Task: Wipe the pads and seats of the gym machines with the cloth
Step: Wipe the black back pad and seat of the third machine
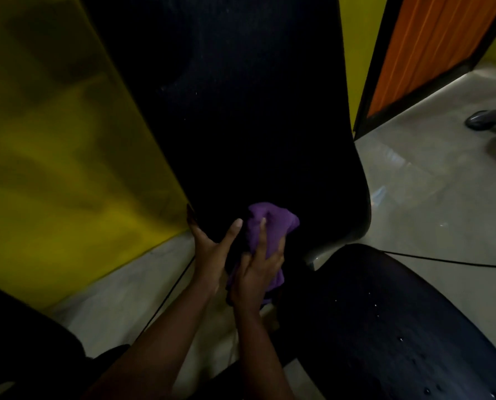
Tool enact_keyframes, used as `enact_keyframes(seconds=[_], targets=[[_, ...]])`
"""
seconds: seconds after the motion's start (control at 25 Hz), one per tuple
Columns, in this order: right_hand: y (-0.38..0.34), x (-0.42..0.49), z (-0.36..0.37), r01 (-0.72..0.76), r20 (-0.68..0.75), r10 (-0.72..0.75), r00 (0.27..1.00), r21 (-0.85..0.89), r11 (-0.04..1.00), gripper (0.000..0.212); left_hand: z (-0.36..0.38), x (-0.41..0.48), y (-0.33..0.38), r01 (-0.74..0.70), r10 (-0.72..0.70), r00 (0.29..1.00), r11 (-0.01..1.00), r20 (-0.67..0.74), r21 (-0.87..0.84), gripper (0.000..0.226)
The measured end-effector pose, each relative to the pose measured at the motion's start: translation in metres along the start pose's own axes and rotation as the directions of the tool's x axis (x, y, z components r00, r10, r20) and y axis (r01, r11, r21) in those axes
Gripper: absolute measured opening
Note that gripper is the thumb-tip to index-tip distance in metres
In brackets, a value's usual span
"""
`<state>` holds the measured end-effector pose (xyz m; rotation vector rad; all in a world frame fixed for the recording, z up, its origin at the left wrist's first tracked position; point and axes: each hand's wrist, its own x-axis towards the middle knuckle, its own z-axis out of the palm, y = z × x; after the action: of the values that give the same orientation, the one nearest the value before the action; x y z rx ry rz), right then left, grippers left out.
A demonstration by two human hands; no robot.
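Note:
A tall black back pad (241,111) fills the middle of the view, with a black seat (385,327) below it at the lower right, dotted with small droplets. My right hand (258,272) holds a bunched purple cloth (270,226) against the lower part of the back pad, fingers spread over the cloth. My left hand (209,246) grips the pad's lower left edge, thumb on the front and fingers behind the edge.
A yellow wall (53,154) runs along the left. An orange panel in a black frame (431,44) stands at the upper right. Pale floor (428,183) lies to the right, with a thin black cable (443,260) and a grey object (492,119) at the right edge.

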<state>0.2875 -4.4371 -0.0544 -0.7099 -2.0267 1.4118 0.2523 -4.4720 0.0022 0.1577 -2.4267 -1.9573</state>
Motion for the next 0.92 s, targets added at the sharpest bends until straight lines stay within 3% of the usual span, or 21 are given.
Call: enact_keyframes(seconds=[0.16,0.36,0.44,0.52,0.6,0.64,0.76,0.92], targets=[[0.042,-0.006,0.002,-0.330,-0.112,0.350,0.930,0.166,0.929,0.066,0.006,-0.005,-0.025,0.064,-0.064,0.998,0.994,-0.003,0.090,0.097],[0.072,0.003,-0.013,-0.491,-0.008,0.498,0.867,0.148,0.858,0.065,0.006,-0.010,-0.039,0.091,-0.094,0.995,0.991,0.028,0.102,0.095],[0.053,0.010,-0.026,-0.373,0.000,0.376,0.927,0.125,0.919,0.065,0.007,-0.010,-0.039,0.084,-0.086,0.996,0.991,0.014,0.108,0.096],[0.029,0.033,-0.040,-0.131,0.013,0.131,0.991,0.098,0.987,0.069,0.009,-0.010,-0.037,0.099,-0.100,0.995,0.988,-0.003,0.116,0.098],[0.020,0.079,-0.048,0.077,-0.002,-0.078,0.997,-0.023,0.997,0.070,0.008,-0.010,-0.038,0.121,-0.122,0.993,0.988,0.000,0.092,0.099],[0.022,0.102,-0.050,0.095,-0.031,-0.099,0.995,-0.097,0.991,0.071,0.007,-0.010,-0.041,0.116,-0.117,0.993,0.991,0.016,0.069,0.098],[0.044,0.136,-0.057,-0.153,-0.139,0.132,0.981,-0.151,0.977,0.074,0.003,-0.008,-0.046,0.104,-0.106,0.992,0.994,0.060,0.036,0.093],[0.086,0.122,-0.056,-0.448,-0.177,0.452,0.874,0.064,0.892,0.061,0.004,-0.008,-0.047,0.096,-0.099,0.994,0.992,0.039,0.078,0.096]])
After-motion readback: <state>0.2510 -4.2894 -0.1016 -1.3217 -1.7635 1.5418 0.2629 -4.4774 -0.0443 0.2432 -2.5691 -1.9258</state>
